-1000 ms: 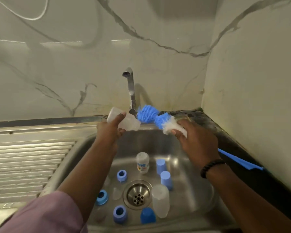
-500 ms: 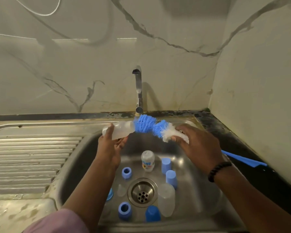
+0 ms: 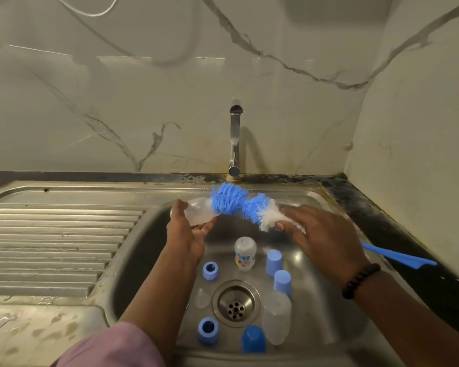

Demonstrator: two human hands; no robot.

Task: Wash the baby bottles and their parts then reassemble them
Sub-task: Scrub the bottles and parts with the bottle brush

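My left hand (image 3: 187, 234) grips a clear baby bottle (image 3: 198, 213) sideways over the steel sink (image 3: 326, 313). My right hand (image 3: 321, 231) holds the blue and white bottle brush (image 3: 239, 203) near its white bristles, and the blue tip sits at the bottle's mouth. The brush's blue handle (image 3: 398, 256) sticks out to the right behind my wrist. In the basin lie a small labelled bottle (image 3: 245, 252), a large clear bottle (image 3: 276, 316), blue caps (image 3: 273, 262), blue collar rings (image 3: 210, 270) and a clear teat (image 3: 202, 298).
The tap (image 3: 235, 139) stands at the back of the sink with no water running. A ribbed steel drainboard (image 3: 51, 247) stretches to the left. The drain (image 3: 235, 304) is in the basin's middle. Marble walls close in behind and on the right.
Both hands have dropped lower and nearer the basin with the bottle and brush. The brush tip has closed in on the bottle's mouth.
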